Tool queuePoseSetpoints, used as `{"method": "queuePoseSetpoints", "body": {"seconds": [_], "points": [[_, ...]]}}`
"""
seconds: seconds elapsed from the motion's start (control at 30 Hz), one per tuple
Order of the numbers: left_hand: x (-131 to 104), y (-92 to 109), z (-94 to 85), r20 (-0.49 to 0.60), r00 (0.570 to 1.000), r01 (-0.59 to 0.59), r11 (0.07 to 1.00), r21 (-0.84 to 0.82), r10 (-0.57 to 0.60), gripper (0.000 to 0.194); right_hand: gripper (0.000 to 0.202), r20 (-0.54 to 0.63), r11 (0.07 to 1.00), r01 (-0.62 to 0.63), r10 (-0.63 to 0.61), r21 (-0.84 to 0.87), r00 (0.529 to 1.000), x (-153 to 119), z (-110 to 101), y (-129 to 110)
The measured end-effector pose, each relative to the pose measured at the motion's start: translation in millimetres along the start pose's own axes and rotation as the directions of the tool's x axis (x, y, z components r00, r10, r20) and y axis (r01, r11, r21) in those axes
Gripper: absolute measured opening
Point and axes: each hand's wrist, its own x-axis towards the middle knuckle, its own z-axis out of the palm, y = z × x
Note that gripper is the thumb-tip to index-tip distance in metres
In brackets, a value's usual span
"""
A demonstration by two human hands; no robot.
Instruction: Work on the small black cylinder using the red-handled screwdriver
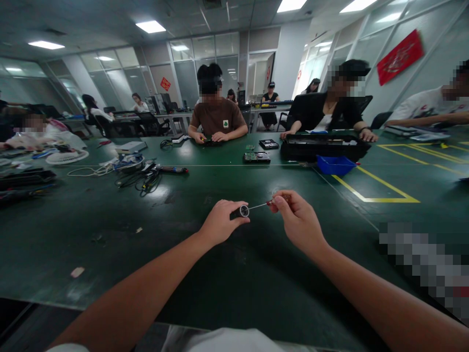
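Between the thumb and fingers of my left hand (pixel 222 221) is a small dark round part (pixel 244 211) with a pale metallic rim, its round face turned toward the camera. My right hand (pixel 298 220) is closed on the reddish handle of a screwdriver (pixel 259 206). Its thin metal shaft points left, and the tip reaches the rim of the round part. Whether the tip is inside the part or only against it is too small to tell. Both hands are above the green table (pixel 234 278).
Black cables (pixel 148 181) lie at the left, near a grey box (pixel 131 147). Circuit boards and drives (pixel 257 157) lie ahead. A blue tray (pixel 335 165) stands before a long black case (pixel 326 145). People sit across the table. A pixelated object lies at the right.
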Motion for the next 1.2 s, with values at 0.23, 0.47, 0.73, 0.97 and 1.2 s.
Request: {"method": "queuePoseSetpoints", "body": {"seconds": [0.23,0.47,0.73,0.97,1.2], "points": [[1,2,-1.0,0.012,1.000,0.008,1.000,0.009,-0.008,0.038,0.028,0.025,0.998,-0.048,0.047,0.028,0.999,3,0,-2],[1,2,-0.7,0.008,1.000,0.002,1.000,0.008,-0.002,0.041,0.029,-0.051,0.996,-0.073,0.076,0.046,0.996,5,2,3],[0,0,-0.4,-0.024,1.000,-0.009,1.000,-0.012,0.008,0.043,0.031,-0.037,0.994,-0.095,0.097,0.048,0.995,5,1,6],[-1,0,-0.2,-0.022,1.000,-0.014,1.000,-0.007,0.014,0.043,0.030,-0.001,0.996,-0.045,0.045,-0.071,0.999,2,-2,1],[1,-1,-2.8,-0.043,0.999,0.010,1.000,0.012,-0.009,0.042,0.020,0.162,0.966,0.199,-0.173,-0.165,0.971,-5,-7,-7]]}}
